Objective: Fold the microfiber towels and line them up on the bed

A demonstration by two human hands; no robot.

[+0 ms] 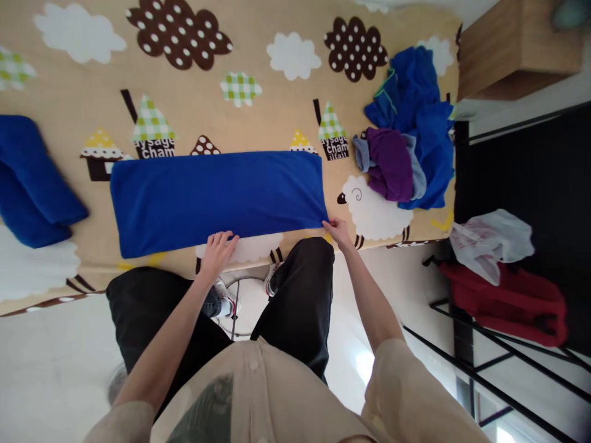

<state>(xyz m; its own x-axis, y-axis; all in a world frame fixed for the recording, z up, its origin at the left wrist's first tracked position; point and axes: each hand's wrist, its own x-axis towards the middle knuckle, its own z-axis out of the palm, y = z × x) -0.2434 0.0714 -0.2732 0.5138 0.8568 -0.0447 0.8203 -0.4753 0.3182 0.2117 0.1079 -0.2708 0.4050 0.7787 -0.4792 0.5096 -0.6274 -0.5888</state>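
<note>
Blue rectangular cloth, folded into a long flat strip (217, 200), lies on the bench (272, 129), its long side running left-right along the near edge. Right hand (339, 232) is at the strip's near right corner, grip pinching the fabric between thumb and fingertips. Left hand (220, 251) is on the strip's near long edge, right of its middle, fingers touching fabric; can't tell if that grip is pinching or just resting. Strip's surface mostly smooth, light creases toward the right end. Bench has a beige cover printed with clouds, houses and sheep. Far left: thick folded blue cloth bundle (34, 178), apart from the strip, cut off by the view. Right end of bench: loose crumpled blue fabric pile (427, 135), with a bunched purple cloth (391, 163) with grey-blue parts against its near left side. Beyond the right end: light wooden box-like piece (521, 49). Lower right: translucent white plastic bag (494, 240) touching a red fabric bag (508, 301), black metal rails (489, 363) just below.
</note>
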